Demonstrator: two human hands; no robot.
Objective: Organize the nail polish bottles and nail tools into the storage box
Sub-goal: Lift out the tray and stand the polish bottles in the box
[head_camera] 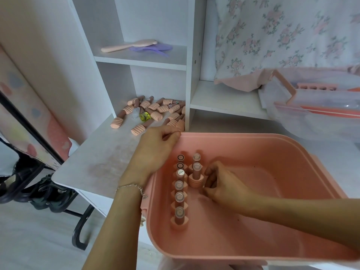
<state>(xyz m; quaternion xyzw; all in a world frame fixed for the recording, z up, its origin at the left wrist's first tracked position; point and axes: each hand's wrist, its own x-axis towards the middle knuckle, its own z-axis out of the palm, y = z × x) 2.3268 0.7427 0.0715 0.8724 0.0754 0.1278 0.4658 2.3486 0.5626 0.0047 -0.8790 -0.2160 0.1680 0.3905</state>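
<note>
A pink storage box (253, 140) stands in front of me on the white desk. Inside it, at the left, several nail polish bottles (179, 193) stand cap-down in a row, with two more bottles (196, 172) in a second row beside them. My right hand (222, 182) is inside the box with curled fingers touching the ribbed cap of the nearer second-row bottle. My left hand (157, 147) grips the box's left rim near its back corner. A pile of loose bottles (155, 112) with ribbed pink caps lies on the desk behind the box.
A small yellow jar (145, 116) lies among the loose bottles. A clear lid with a pink handle (286, 88) sits at the right on a tray. A pink hairbrush (128, 45) and purple comb lie on the shelf above. A chair frame (81, 223) stands at lower left.
</note>
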